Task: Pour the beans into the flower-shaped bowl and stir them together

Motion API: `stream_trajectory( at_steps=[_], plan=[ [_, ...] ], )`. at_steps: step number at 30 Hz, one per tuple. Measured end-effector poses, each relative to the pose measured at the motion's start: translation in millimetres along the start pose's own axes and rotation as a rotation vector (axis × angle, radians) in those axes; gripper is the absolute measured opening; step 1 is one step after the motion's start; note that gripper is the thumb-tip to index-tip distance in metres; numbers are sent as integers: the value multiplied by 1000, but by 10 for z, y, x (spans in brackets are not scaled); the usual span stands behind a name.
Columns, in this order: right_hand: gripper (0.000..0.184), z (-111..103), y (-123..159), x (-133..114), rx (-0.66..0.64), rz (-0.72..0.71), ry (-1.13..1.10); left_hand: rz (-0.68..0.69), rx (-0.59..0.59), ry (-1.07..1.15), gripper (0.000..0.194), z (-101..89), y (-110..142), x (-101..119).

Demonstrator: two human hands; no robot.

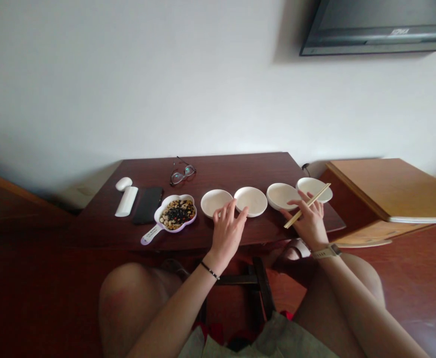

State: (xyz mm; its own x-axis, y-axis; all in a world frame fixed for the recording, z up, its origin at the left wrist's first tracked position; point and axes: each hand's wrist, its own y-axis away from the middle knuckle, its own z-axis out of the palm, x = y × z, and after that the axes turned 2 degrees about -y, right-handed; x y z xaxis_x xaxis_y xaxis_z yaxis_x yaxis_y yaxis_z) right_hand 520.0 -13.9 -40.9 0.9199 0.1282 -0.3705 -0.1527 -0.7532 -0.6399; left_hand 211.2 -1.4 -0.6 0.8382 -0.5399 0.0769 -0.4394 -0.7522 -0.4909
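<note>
Several white bowls stand in a row on the dark brown table. My left hand point(228, 226) reaches over the near rims of the leftmost bowl point(213, 200) and the second bowl point(251, 201), fingers apart and holding nothing; whether it touches them I cannot tell. A pair of wooden chopsticks point(293, 219) lies slantwise in my right hand point(310, 223), which is beside the third bowl point(279, 193) and the rightmost bowl point(309, 185). Left of the row, a flower-shaped dish with a handle point(151, 234) contains mixed dark and pale beans or grains.
On the table point(233, 166) are eyeglasses point(182, 175), a dark flat phone-like object point(148, 205), a white oblong case point(126, 201) and a white rounded object point(124, 184). A wooden cabinet point(397, 186) stands at the right, below a wall-mounted television point(382, 32).
</note>
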Motion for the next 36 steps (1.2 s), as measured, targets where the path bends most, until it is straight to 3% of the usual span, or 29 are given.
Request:
stream_trajectory(
  at_steps=[8, 18, 25, 36],
  plan=[
    [30, 87, -109, 38, 10, -7, -2, 19, 16, 52, 20, 65, -180, 5],
    [41, 199, -317, -49, 10, 115, 33, -60, -16, 66, 26, 138, -435, 118],
    [45, 282, -429, -143, 14, 179, 57, -80, -21, 62, 29, 239, -650, 83],
    [55, 306, -446, -196, 8, 205, 59, -61, -39, 68, 31, 262, -743, 23]
  ],
)
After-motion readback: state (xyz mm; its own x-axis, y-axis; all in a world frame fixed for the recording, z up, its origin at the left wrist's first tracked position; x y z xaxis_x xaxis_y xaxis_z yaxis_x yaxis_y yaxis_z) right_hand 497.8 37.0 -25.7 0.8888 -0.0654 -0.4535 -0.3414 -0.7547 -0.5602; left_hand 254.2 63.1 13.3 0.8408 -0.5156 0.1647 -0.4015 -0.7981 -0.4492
